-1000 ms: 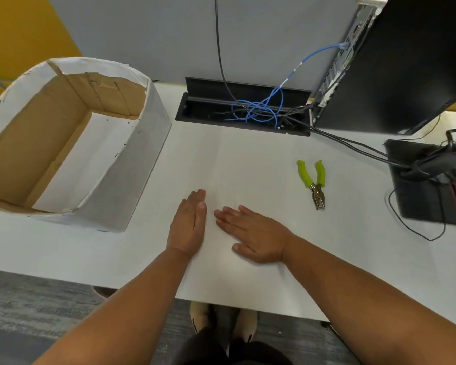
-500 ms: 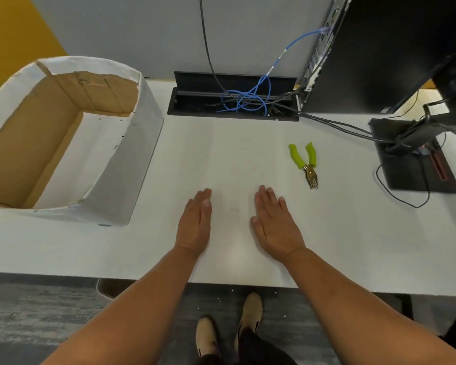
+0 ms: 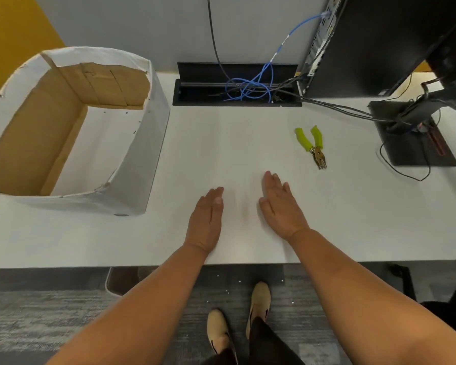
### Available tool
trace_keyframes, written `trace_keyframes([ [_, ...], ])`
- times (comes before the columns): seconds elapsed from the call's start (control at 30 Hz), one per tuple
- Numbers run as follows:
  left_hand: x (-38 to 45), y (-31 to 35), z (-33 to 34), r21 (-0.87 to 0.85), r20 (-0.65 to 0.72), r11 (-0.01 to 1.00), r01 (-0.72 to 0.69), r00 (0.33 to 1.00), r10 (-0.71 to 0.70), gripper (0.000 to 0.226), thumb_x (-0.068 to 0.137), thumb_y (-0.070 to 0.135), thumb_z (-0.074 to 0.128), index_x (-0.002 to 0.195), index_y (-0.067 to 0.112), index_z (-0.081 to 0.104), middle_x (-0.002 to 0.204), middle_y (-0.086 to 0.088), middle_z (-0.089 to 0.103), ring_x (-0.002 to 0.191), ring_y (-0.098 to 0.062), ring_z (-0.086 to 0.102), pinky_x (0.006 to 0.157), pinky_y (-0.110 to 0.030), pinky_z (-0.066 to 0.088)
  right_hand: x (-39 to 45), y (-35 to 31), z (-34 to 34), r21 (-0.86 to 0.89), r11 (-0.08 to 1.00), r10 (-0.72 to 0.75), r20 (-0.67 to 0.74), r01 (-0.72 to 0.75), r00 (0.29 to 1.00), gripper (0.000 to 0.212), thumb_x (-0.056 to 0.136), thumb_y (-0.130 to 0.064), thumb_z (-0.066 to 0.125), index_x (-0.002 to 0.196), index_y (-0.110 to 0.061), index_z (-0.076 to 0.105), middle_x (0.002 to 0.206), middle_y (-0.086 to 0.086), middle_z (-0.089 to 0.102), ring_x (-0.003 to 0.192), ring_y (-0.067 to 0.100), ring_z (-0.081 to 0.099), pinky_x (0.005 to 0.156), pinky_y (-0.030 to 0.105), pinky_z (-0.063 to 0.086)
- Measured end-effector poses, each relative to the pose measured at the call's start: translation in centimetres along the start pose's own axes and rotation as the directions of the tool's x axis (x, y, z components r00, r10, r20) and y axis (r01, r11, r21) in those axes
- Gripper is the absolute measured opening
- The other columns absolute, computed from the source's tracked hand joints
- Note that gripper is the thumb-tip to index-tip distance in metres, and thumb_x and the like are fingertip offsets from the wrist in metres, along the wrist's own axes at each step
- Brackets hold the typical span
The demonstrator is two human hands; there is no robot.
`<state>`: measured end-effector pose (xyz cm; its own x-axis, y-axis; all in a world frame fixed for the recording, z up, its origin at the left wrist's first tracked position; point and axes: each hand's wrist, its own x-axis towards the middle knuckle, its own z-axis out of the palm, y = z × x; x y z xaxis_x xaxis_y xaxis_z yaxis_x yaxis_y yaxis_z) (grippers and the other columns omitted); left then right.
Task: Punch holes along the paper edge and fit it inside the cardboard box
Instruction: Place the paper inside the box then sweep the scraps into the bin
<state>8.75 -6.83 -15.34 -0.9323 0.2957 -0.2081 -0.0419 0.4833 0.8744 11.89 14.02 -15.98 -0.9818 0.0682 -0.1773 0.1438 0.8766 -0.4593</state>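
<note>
Both hands lie flat and empty on the tabletop (image 3: 248, 133) near its front edge: the left hand (image 3: 206, 219) and the right hand (image 3: 281, 209) rest palm down, a little apart, grip spread open on nothing. The cardboard box (image 3: 24, 133) stands at the left end, the paper (image 3: 142, 154) already lining its walls and floor, with small dark marks near its edges that may be punched holes. The hole punch (image 3: 312, 144) lies set aside toward the right, within the right hand's reach. Judging by this, the task looks finished.
</note>
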Motion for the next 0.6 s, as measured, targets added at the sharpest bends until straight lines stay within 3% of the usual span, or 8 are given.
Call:
trace_keyframes([
  [0.07,-0.1,-0.5,0.2,0.144,0.02,0.988,-0.054,0.998,0.052,0.065,0.096,0.053,0.016,0.149,0.021,0.035,0.156,0.003,0.032,0.145,-0.009,0.023,0.119,-0.022,0.006,0.3,-0.4,0.5,-0.089,0.996,-0.025,0.016,0.026,1.0,0.063,0.104,-0.032,0.023,0.156,-0.01,-0.004,0.165,0.007,0.0,0.152,0.018,-0.004,0.123,0.033,-0.007],
  [0.2,-0.2,-0.8,0.5,0.393,0.069,0.905,-0.161,0.987,0.145,0.062,0.099,0.045,0.01,0.152,0.017,0.027,0.158,0.002,0.026,0.147,-0.01,0.016,0.121,-0.027,0.003,0.5,-2.2,1.7,-0.174,0.951,-0.24,0.115,0.257,0.964,0.063,0.103,-0.036,0.02,0.157,-0.013,-0.003,0.165,0.002,-0.004,0.152,0.015,-0.006,0.123,0.034,-0.006],
  [0.37,-0.9,-1.4,0.4,0.451,0.061,0.878,-0.16,0.987,0.149,0.065,0.098,0.047,0.007,0.153,0.017,0.025,0.159,0.003,0.022,0.147,-0.009,0.014,0.121,-0.027,0.003,-1.6,-1.8,2.4,-0.186,0.897,-0.366,0.199,0.402,0.909,0.061,0.104,-0.035,0.022,0.157,-0.014,0.0,0.164,-0.001,-0.005,0.151,0.011,-0.007,0.124,0.032,-0.005],
  [0.5,-1.8,-1.3,0.4,0.392,0.004,0.913,-0.117,0.992,0.125,0.066,0.098,0.049,0.008,0.151,0.017,0.03,0.157,0.002,0.029,0.146,-0.009,0.021,0.12,-0.025,0.006,-2.9,-1.7,1.1,0.069,0.951,-0.31,0.134,0.303,0.941,0.058,0.106,-0.027,0.026,0.157,-0.016,0.002,0.163,-0.005,0.003,0.148,0.002,0.0,0.119,0.017,-0.01],
  [0.6,-3.3,-1.3,0.8,0.389,-0.042,0.916,-0.098,0.991,0.124,0.07,0.096,0.053,0.005,0.149,0.018,0.034,0.155,0.001,0.035,0.144,-0.01,0.025,0.121,-0.027,0.01,-2.8,-0.7,0.7,0.034,0.981,-0.193,0.017,0.192,0.981,0.06,0.103,-0.027,0.024,0.157,-0.013,0.001,0.165,0.001,0.005,0.152,0.01,0.001,0.119,0.021,-0.01],
])
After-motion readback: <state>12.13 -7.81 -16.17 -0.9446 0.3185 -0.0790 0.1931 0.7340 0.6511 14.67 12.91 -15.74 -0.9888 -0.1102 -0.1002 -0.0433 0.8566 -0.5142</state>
